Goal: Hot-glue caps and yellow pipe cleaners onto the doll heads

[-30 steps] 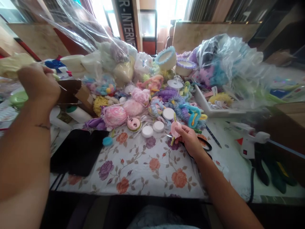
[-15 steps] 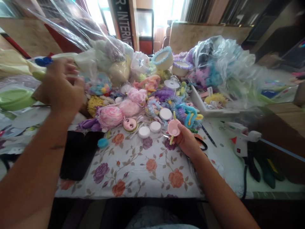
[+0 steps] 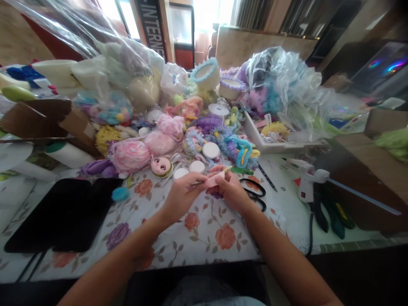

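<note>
Pink piece (image 3: pixel 211 182) gripped in the fingers of the left hand (image 3: pixel 182 192) and right hand (image 3: pixel 234 192), near black-handled scissors (image 3: pixel 257 196)

Pink piece (image 3: pixel 211 182), seemingly smooth plastic

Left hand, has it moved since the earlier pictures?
Yes: against the cardboard box, the left hand has moved right and down in the view, and now touches the pink piece in the right hand.
</note>
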The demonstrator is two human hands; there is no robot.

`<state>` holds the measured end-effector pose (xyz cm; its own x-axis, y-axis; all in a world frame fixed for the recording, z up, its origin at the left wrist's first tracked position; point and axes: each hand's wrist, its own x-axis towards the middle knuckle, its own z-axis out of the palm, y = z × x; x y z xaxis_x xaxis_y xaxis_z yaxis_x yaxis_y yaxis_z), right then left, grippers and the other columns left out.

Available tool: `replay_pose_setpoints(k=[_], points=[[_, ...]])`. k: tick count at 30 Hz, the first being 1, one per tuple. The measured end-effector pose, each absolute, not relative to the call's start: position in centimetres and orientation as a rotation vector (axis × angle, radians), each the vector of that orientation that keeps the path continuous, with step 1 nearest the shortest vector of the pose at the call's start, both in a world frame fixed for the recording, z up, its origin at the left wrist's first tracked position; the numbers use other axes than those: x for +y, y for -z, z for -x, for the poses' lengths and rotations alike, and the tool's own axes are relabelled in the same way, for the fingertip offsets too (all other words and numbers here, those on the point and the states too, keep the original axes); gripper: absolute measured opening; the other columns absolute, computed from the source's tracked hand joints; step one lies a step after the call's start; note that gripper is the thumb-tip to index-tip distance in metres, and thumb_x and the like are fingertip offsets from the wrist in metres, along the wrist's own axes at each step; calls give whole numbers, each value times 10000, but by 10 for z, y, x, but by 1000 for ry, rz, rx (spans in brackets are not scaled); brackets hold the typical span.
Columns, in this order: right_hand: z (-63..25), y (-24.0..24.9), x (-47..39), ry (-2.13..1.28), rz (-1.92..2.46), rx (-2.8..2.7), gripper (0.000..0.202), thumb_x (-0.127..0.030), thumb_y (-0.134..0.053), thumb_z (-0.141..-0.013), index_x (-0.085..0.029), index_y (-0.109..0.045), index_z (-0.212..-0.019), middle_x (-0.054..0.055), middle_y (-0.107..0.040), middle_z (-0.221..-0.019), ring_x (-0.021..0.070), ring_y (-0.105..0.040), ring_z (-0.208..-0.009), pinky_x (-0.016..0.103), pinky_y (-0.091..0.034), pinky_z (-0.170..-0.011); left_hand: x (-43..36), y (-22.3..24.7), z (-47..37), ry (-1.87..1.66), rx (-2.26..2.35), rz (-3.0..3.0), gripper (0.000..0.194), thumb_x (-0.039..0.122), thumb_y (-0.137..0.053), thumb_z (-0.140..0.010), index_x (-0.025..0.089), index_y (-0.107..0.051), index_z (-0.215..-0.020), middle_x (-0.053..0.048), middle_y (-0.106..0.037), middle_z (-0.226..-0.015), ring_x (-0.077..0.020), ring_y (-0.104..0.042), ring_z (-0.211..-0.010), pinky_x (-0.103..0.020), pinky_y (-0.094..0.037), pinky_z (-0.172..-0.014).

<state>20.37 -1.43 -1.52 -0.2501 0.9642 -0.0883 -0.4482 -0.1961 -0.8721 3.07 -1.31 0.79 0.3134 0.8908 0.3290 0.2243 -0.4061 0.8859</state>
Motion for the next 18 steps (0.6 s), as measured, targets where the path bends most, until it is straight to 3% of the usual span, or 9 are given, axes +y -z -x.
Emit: replay_pose_setpoints(k=[3, 5, 11, 16, 18], points=[[-204, 20, -13, -1630, 856, -928, 309, -461, -738, -778, -240, -635, -970, -20, -662, -760, 91, -597, -575, 183, -390, -458, -9, -4, -19, -991, 1015, -1341, 212, 367, -684, -822, 162, -680, -876, 20, -592, -645, -66, -459, -515, -195, -356, -486], [-205, 20, -14, -1600, 870, -924, 250, -425, -744, -782, -233, -664, -921, -30, -640, -708, 78, -557, -538, 187, -391, -462, -7, 0, -15, -956, 986, -1135, 254, 383, -731, -776, 150, -696, -871, 18, -598, -646, -51, -443, -510, -175, -331, -472], [-203, 14, -17, -1487, 960, -919, 222, -375, -803, -715, -185, -730, -805, -1, -657, -696, 84, -558, -548, 201, -441, -492, -7, 9, -17, -963, 895, -870, 220, 320, -826, -676, 168, -749, -816, 6, -667, -695, -44, -513, -573, -146, -403, -546], [-200, 10, -17, -1572, 992, -872, 277, -418, -807, -688, -173, -712, -773, -15, -632, -624, 65, -505, -461, 184, -372, -413, -4, 10, -15, -844, 742, -774, 233, 335, -761, -763, 137, -747, -884, -51, -712, -840, -111, -631, -797, -200, -492, -782], [-199, 8, -17, -1647, 983, -887, 298, -426, -812, -676, -167, -702, -771, -17, -623, -613, 67, -502, -456, 181, -368, -404, -4, 8, -14, -803, 710, -771, 245, 337, -741, -783, 115, -735, -888, -60, -702, -827, -122, -631, -801, -215, -493, -797]])
